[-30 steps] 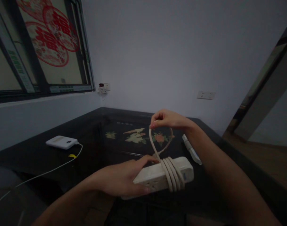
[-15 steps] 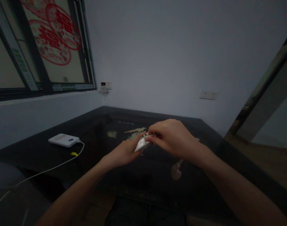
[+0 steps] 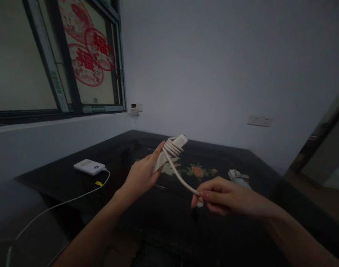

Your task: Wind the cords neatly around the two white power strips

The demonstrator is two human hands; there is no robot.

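Observation:
Above the dark table, my left hand (image 3: 140, 173) grips a white power strip (image 3: 181, 140), which tilts up and to the right. Several turns of its cream cord (image 3: 173, 147) are wound around the strip's upper part. From the coil, the loose end of the cord slopes down to my right hand (image 3: 225, 195). My right fingers pinch that end close to a pale plug (image 3: 200, 202), mostly covered by the fingers. Past my right wrist lies a pale bundled object (image 3: 238, 178), partly hidden, whose kind I cannot make out.
A white power bank (image 3: 89, 167) with a cable (image 3: 72, 199) plugged in lies on the left of the black table (image 3: 122, 148). Near it is a yellow scrap (image 3: 98, 183). Wall sockets (image 3: 259, 120) and a window (image 3: 88, 55) are beyond.
My right hand has moved away from the strip, down and right, and now holds the cord's plug end, which was hanging. The strip has risen, showing its coil. The view has shifted left.

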